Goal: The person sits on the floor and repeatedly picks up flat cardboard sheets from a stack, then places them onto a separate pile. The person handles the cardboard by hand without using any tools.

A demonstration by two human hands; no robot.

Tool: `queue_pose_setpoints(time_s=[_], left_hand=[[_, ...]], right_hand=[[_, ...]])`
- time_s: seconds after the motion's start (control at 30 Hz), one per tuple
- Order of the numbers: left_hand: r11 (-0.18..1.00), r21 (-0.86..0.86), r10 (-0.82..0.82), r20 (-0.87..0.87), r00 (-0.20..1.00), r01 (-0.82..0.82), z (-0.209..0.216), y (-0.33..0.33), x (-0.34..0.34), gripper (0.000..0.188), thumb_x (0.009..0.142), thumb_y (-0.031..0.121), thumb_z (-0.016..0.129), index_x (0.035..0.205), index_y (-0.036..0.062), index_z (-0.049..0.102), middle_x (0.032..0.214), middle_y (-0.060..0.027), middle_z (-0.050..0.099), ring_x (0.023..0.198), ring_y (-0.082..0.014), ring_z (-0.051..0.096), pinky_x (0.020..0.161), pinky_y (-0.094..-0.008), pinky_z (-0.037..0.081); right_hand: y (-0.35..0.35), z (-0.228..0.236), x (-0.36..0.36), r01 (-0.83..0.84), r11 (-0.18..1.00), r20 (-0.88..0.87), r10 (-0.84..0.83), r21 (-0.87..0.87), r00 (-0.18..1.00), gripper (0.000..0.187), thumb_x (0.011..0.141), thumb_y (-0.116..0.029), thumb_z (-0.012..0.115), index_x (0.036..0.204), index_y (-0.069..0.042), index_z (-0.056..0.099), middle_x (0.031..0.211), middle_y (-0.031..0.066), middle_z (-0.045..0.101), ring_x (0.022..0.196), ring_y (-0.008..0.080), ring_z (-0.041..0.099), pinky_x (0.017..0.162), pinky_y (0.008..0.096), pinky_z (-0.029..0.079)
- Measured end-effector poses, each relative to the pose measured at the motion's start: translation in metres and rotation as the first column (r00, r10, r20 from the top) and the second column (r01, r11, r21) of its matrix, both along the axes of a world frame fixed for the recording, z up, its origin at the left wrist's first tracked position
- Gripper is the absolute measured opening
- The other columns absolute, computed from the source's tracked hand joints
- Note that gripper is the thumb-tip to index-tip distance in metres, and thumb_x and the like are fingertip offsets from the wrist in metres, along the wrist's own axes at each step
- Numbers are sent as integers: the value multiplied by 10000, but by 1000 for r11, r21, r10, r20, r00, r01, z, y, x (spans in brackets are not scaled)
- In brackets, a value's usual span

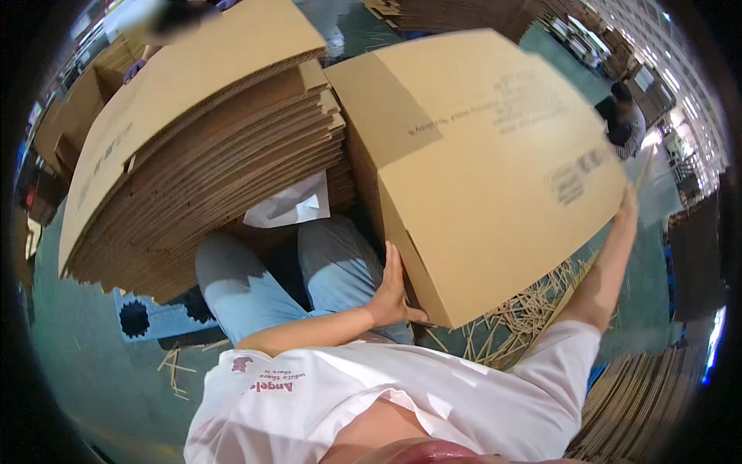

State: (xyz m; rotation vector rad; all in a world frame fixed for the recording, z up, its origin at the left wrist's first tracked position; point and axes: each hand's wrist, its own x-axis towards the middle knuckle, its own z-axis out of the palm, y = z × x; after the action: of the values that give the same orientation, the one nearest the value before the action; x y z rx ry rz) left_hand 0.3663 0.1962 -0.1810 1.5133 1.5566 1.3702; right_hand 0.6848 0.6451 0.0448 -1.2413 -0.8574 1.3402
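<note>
A large tan cardboard carton [495, 178] with printing on its upper face lies in front of me to the right. A smooth side panel shows along its left. My left hand [393, 294] rests against its near left corner, fingers stretched up and thumb apart. At the carton's far right edge my right hand [629, 205] grips the cardboard; part of its fingers is hidden or blurred. To the left stands a tall stack of flattened cartons [224, 147], next to my knees. A white sheet of paper [290, 205] sticks out between stack and lap.
Loose strips of cardboard [514, 321] litter the green floor below the carton. A blue plastic piece [158, 317] lies left of my legs. Another person [622, 120] is at the far right, and a gloved hand [135, 71] touches the stack's far left. More flattened cardboard [638, 406] stands lower right.
</note>
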Motion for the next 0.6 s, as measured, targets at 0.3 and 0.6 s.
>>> queue_pose_setpoints(time_s=[0.3, 0.6], left_hand=[[957, 182, -240, 54, 969, 227, 54, 2, -6, 1397, 548, 431, 837, 1377, 12, -207, 1412, -283, -250, 1341, -418, -155, 1096, -456, 79], [966, 252, -12, -159, 987, 53, 82, 11, 9, 1197, 589, 266, 810, 1398, -36, -19, 1434, -314, -98, 1331, -493, -38, 1082, -519, 114]], right_hand=[[-162, -335, -33, -92, 963, -168, 50, -253, 984, 477, 923, -375, 444, 1243, -22, 473, 1202, 125, 547, 1058, 266, 543, 871, 400, 463], [-266, -374, -140, -190, 875, -411, -11, -445, 911, 487, 908, -378, 448, 1249, -33, 473, 1226, 127, 529, 1090, 286, 520, 910, 427, 439]])
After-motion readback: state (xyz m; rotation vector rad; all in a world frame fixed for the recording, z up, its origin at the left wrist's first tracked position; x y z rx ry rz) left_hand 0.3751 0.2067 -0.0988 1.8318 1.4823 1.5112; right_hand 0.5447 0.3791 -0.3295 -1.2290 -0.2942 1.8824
